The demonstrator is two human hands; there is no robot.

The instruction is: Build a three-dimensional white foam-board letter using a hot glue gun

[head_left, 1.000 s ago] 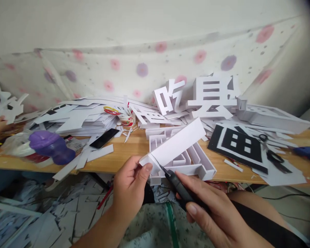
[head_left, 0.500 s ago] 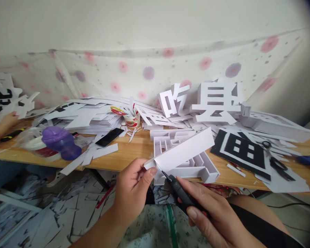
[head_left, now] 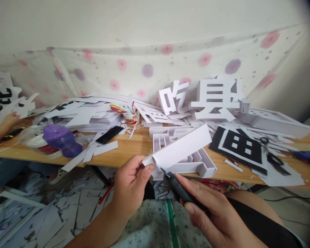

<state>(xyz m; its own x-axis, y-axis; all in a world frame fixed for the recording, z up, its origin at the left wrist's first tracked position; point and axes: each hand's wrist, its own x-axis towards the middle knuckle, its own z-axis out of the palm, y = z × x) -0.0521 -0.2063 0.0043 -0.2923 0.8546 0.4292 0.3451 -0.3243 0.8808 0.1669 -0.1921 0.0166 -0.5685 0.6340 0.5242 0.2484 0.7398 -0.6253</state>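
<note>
My left hand (head_left: pixel 130 184) pinches the near left end of a long white foam board strip (head_left: pixel 182 146), thumb on top. The strip slants up to the right in the air, over a white hollow letter form (head_left: pixel 196 166) with thin upright walls. In my right hand (head_left: pixel 212 210) is a black-handled craft knife (head_left: pixel 181 188). Its thin blade meets the strip close to my left thumb, along a line across the board. How deep the blade sits, I cannot tell.
White box letters (head_left: pixel 214 100) stand against the wall sheet. A black stencil board (head_left: pixel 239 148) and scissors (head_left: pixel 275 158) lie right. Left are a phone (head_left: pixel 109 134), a purple bottle (head_left: pixel 63 140) and a cup of tools (head_left: pixel 131 117). Another person's hand (head_left: pixel 11 120) holds cut board far left.
The view has shifted slightly. My hands keep their hold on the strip and knife, and the blade stays at nearly the same place on the board.
</note>
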